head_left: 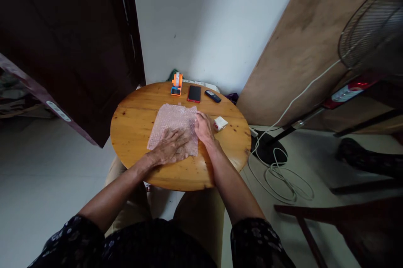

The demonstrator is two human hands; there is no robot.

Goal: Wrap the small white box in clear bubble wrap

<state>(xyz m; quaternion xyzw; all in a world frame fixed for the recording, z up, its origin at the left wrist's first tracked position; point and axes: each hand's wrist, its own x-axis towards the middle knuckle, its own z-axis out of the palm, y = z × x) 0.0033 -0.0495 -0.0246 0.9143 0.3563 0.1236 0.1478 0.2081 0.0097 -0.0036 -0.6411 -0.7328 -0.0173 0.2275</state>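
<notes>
A pinkish sheet of bubble wrap (171,119) lies flat on the round wooden table (130,123). Spread over its lower part, my left hand (171,147) presses down with the fingers apart. At the sheet's right edge is my right hand (204,126), its fingers bent together against the edge; whether they pinch anything is too small to tell. Just right of that hand sits a small white item (221,123) with a reddish side.
Along the table's far side are an orange tape dispenser (176,84), a dark phone (194,94) with a red rim and a black remote (213,96). A standing fan (371,24) and coiled white cable (283,180) are at the right.
</notes>
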